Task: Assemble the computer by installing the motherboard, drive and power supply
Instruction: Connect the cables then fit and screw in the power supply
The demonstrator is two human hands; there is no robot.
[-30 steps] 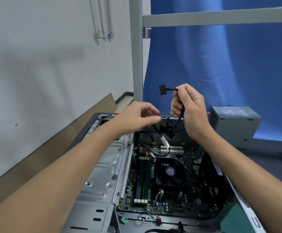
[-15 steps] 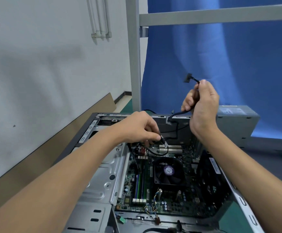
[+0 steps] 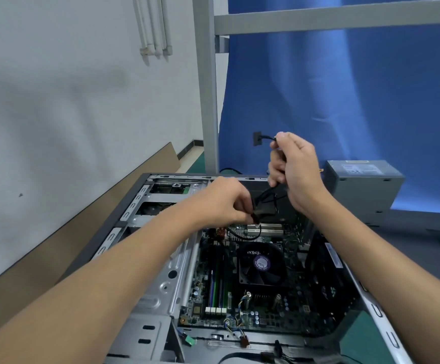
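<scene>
Your left grip (image 3: 221, 203) pinches a black plug (image 3: 255, 219) mid-frame | motherboard (image 3: 263, 316) seated in case (image 3: 158, 287), lower centre | right grip (image 3: 299, 174) clasps a raised cable (image 3: 265, 138) | power supply (image 3: 363, 185) centre right, outside case, not yet installed | drive not seen.

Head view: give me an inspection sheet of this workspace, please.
surface: dark grey tabletop right of the case.
job's things: case open, motherboard with fan inside; power supply outside, behind it; drive not made out.
clutter: brown board left of the case.
hands: left hand pinches a black plug; right hand grips a raised cable.
cables: black cable drops from right hand toward left; connector at its top end.
surroundings: white wall, grey frame, blue cloth.
</scene>
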